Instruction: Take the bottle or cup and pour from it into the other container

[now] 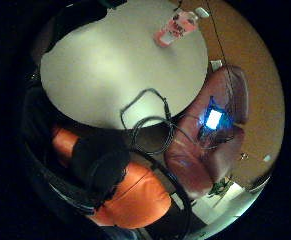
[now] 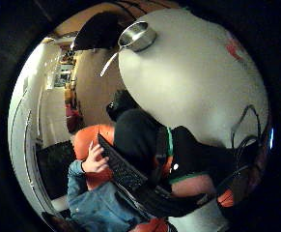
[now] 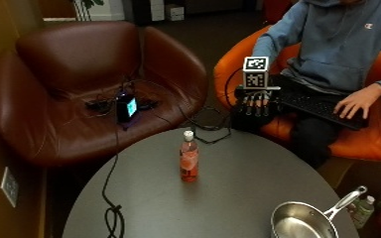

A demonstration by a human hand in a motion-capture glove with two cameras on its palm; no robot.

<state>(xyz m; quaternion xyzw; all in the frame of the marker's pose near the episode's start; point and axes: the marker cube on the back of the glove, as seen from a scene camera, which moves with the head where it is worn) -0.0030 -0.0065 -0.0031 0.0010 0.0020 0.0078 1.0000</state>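
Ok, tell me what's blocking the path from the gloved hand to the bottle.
Nothing visible. The hand hovers off the table's far edge, and only bare tabletop lies between it and the upright bottle. The pan sits off to the side.

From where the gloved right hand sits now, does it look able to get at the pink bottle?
Probably yes. The gloved right hand hangs off the table's near edge, fingers relaxed, holding nothing. The bottle stands upright alone on bare tabletop between; the pan sits well aside.
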